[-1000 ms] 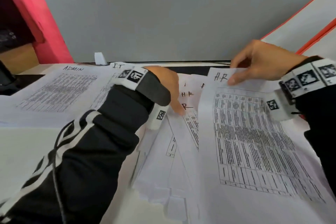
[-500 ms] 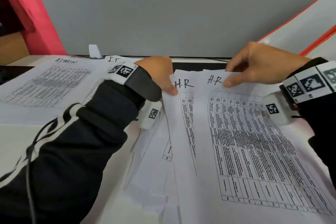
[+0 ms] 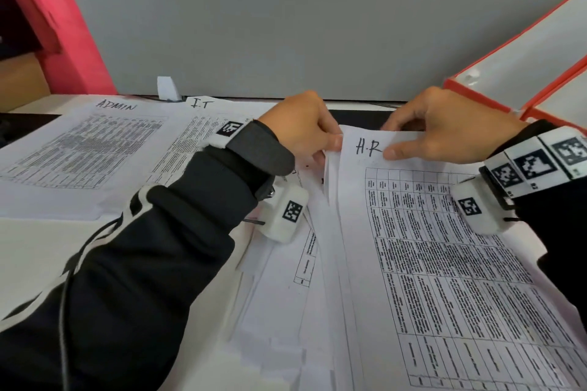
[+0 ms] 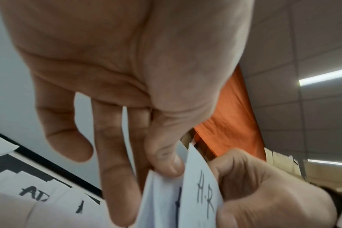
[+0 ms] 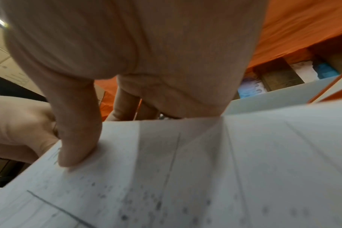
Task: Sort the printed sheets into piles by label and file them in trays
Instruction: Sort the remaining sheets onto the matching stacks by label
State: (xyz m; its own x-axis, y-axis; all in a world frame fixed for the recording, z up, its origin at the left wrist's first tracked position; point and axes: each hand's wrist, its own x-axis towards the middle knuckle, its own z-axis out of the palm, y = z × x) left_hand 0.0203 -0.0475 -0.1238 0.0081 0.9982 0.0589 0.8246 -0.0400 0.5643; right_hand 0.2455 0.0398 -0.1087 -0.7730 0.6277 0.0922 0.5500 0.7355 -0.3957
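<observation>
A printed table sheet headed H.R (image 3: 428,247) lies on top of a fanned stack of sheets (image 3: 286,295) before me. My right hand (image 3: 444,130) pinches its top edge, thumb (image 5: 76,146) on the face beside the label and fingers behind. My left hand (image 3: 305,130) pinches the top corners of the sheets just left of it (image 4: 162,192), thumb (image 4: 166,157) on top. The two hands almost touch. Further left lie a pile headed ADMIN (image 3: 95,149) and a pile headed I.T (image 3: 197,124).
Orange-rimmed white trays (image 3: 524,51) slant at the back right. A grey partition (image 3: 286,25) closes off the desk's rear, with a pink panel (image 3: 63,25) at its left. A small white block (image 3: 166,87) stands behind the I.T pile.
My left hand slid right along the stack and took hold of the sheet corners next to the H.R sheet. The fanned H.R sheets have been drawn together under the top one.
</observation>
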